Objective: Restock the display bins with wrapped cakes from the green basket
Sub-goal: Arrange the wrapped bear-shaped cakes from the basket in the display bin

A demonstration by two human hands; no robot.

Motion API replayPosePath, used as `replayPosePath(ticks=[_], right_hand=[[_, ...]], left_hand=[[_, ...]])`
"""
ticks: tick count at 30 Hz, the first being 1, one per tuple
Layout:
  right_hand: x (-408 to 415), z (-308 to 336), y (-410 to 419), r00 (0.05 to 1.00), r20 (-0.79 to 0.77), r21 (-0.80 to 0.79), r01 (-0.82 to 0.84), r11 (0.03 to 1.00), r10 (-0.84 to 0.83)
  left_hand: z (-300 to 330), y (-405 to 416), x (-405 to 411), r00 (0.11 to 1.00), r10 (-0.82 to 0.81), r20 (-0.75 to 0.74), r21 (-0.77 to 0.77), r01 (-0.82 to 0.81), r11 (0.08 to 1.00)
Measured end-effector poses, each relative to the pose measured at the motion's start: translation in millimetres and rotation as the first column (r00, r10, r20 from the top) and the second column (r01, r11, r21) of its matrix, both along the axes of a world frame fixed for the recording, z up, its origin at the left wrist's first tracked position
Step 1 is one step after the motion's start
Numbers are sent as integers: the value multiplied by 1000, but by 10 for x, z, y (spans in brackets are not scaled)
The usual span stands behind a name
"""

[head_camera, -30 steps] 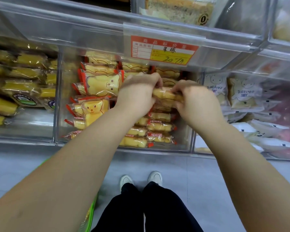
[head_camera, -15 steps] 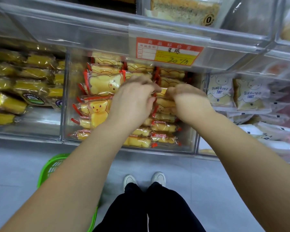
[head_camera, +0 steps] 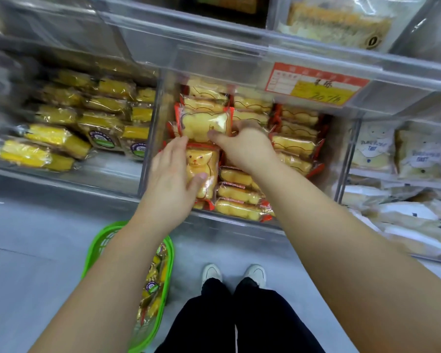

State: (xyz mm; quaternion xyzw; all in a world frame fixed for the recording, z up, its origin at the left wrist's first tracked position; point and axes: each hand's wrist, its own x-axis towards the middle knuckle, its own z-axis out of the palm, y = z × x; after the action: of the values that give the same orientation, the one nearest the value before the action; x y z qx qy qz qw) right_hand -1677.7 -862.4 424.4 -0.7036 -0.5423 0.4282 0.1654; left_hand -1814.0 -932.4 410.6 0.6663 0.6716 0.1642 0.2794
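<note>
The middle clear display bin (head_camera: 148, 138) holds bear-shaped yellow cakes in red-edged wrappers. My left hand (head_camera: 172, 175) grips the lower upright bear cake (head_camera: 203, 163), fingers on its left edge and thumb across its front. My right hand (head_camera: 247, 147) pinches the upper upright bear cake (head_camera: 203, 124), its thumb on the front lower edge and its fingers behind. To the right of them, flat cakes (head_camera: 239, 193) are stacked in rows. On the floor at lower left stands the green basket (head_camera: 91, 253), with wrapped yellow cakes (head_camera: 153, 284) inside, partly hidden by my left forearm.
The left bin holds yellow cake slices (head_camera: 59, 138) in clear wrap. White-wrapped cakes (head_camera: 373, 149) fill the right bin. A red and yellow price label (head_camera: 313, 84) hangs on the overhanging upper shelf. My shoes (head_camera: 236, 273) stand on the grey floor below the bins.
Both hands left the stacked cakes at the bin's middle and moved left onto the two upright bear cakes. The view swung down and left, bringing the green basket into sight.
</note>
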Motion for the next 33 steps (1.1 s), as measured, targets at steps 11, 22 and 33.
replayPosePath(ticks=[11,22,33], right_hand=[[966,294,-450,828,-523,126,311,942,-203],[1172,50,-553,622,710,98,-553,827,331],[1046,-215,-562,493,830,66,-548,834,259]], left_hand=[[258,171,61,979,-123,164,-12,127,992],[-28,212,372,761,272,589,-176,-208,962],[-172,76,366,754,295,587,-253,-175,951]])
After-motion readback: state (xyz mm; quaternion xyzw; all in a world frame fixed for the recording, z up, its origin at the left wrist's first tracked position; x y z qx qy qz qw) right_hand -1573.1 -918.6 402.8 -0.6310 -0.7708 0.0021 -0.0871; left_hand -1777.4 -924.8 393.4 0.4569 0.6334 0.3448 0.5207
